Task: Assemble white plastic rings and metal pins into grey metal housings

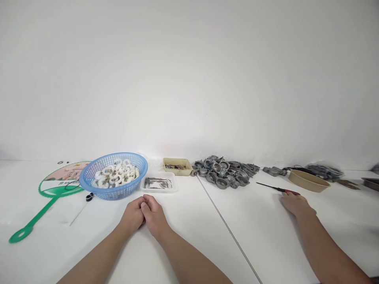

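Observation:
My left hand (133,215) and my right hand (154,216) rest together on the white table, fingers curled and pressed against each other. No object shows in either of them. Just beyond them lies a shallow white tray (176,188) with thin dark metal pins (158,183). To its left stands a blue plastic basket (142,176) heaped with white ring-shaped parts (115,175). Behind the tray is a cream box (177,172) of small pieces that I cannot make out. A pile of grey metal castings (222,171) lies to the right of that box.
A co-worker's hand (297,204) at the right touches a red-handled screwdriver (291,192) near a tan bowl (309,181). A thin rod (225,223) runs across the table. At the left lie a green-handled fan (38,217) and a black-ended thin tool (89,197).

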The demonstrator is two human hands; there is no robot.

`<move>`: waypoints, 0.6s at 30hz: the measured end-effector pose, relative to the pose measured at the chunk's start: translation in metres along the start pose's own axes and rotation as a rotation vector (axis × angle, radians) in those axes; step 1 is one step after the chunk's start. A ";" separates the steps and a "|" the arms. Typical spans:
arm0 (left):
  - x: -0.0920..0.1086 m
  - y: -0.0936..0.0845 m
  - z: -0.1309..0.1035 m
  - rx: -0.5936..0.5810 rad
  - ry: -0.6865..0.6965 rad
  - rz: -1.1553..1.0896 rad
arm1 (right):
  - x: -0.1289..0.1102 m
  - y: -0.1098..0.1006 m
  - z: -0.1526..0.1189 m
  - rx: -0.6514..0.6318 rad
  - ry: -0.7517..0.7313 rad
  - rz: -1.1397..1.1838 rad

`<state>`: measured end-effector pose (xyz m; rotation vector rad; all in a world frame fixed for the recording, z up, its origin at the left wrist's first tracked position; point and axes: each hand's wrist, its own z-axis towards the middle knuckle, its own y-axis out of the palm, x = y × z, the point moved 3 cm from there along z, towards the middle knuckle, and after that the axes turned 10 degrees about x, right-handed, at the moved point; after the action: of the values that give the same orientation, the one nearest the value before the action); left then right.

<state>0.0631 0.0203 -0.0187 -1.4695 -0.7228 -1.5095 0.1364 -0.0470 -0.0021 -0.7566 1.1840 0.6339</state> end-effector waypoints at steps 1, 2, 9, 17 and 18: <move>-0.001 0.000 0.001 0.004 0.002 0.010 | 0.000 0.000 0.000 -0.002 0.001 0.001; -0.001 0.001 0.001 0.004 -0.001 0.017 | 0.001 -0.001 0.000 -0.006 0.003 0.003; 0.001 0.000 -0.001 0.002 0.016 0.019 | 0.012 -0.002 0.002 -0.039 -0.038 0.025; 0.001 0.002 -0.004 -0.076 -0.118 -0.137 | 0.014 0.001 0.002 -0.076 -0.037 -0.001; 0.002 0.002 -0.004 -0.074 -0.120 -0.147 | 0.014 0.001 0.002 -0.078 -0.035 -0.002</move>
<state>0.0634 0.0154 -0.0173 -1.6025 -0.8707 -1.5827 0.1405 -0.0438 -0.0153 -0.8097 1.1319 0.6921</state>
